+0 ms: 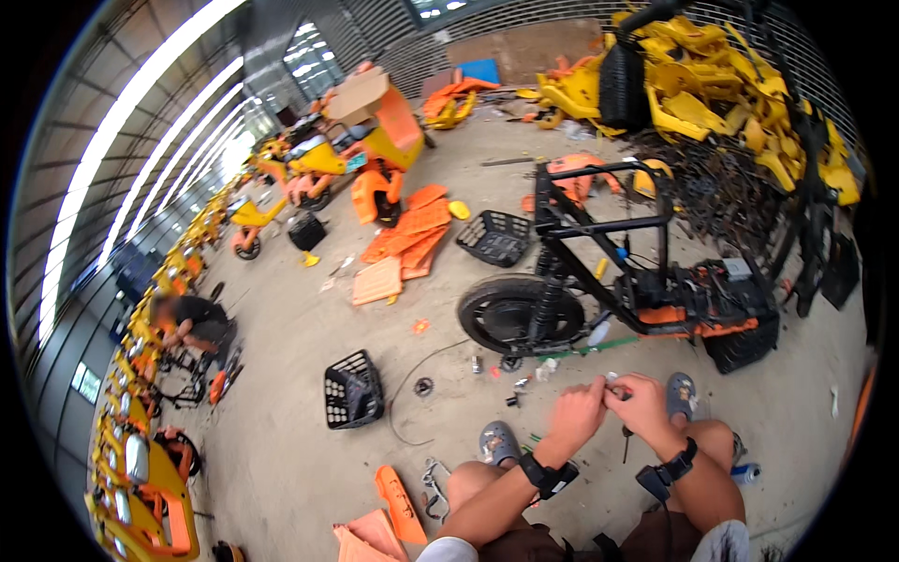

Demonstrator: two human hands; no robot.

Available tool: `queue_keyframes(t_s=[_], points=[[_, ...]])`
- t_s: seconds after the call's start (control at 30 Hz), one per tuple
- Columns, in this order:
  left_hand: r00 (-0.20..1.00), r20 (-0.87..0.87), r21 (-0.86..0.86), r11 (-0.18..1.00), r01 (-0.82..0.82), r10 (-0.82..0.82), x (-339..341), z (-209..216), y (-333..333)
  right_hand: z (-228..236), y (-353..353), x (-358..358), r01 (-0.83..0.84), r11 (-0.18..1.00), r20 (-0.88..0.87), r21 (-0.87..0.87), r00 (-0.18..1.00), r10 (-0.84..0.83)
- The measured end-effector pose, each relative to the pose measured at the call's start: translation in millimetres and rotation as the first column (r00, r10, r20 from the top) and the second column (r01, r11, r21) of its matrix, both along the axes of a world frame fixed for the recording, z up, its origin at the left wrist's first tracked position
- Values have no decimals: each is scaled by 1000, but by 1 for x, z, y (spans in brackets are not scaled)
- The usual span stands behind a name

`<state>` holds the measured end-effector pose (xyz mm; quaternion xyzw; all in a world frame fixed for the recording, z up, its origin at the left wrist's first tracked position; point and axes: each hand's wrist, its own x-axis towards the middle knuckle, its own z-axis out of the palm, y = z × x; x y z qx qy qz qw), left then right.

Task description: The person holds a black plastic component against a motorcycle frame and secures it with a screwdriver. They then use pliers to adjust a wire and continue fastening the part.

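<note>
My left hand and my right hand meet in front of my knees, fingers pinched together. Between their fingertips is a small greyish piece, mostly covered, whose kind I cannot make out. A thin dark rod hangs below my right hand; whether it belongs to the held piece I cannot tell. Just beyond my hands lies a stripped black scooter frame with its rear wheel toward the left. Small loose metal parts are scattered on the floor between the wheel and my left hand.
A black basket stands to the left, another black basket behind the wheel. Orange panels lie farther off. Yellow body panels are heaped at the back right. A person crouches by a row of yellow scooters at left.
</note>
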<state>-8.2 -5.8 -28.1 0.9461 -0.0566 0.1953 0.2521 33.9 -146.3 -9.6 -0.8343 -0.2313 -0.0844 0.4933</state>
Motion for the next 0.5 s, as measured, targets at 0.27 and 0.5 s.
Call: queue_keyframes(t_s=[0.27, 0.5], points=[[984, -163, -613, 774, -159, 74, 1, 21, 15, 8, -7, 11, -69, 969, -312, 235, 939, 143], [981, -96, -928, 372, -28, -166, 7, 22, 31, 0, -15, 12, -239, 911, -509, 335, 768, 389]])
